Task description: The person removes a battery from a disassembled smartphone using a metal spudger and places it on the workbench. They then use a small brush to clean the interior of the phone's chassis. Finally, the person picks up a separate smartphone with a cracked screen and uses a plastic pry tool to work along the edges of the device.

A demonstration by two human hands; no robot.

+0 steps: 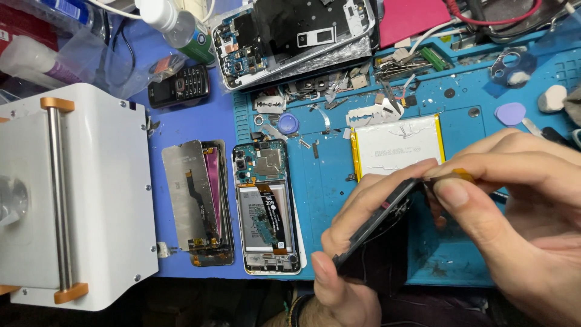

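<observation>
My left hand (348, 266) grips a thin dark phone panel (378, 221) by its lower edge and tilts it up on edge above the blue work mat (460, 127). My right hand (514, 200) comes in from the right, thumb and fingers pinched at the panel's upper end around a small orange-tipped piece (463, 175). Behind the hands lies a flat silver battery pouch (396, 145) with yellow edges. To the left an opened phone (267, 206) shows its circuit board and ribbon cable. Beside it lie stacked screen panels (196, 203).
A white machine with a metal roller (72, 194) fills the left. At the back lie a small keypad phone (180, 86), a dismantled phone frame (290, 36), a bottle (178, 27), razor blades (369, 112), loose screws, a blue cap (288, 123) and a purple pick (510, 113).
</observation>
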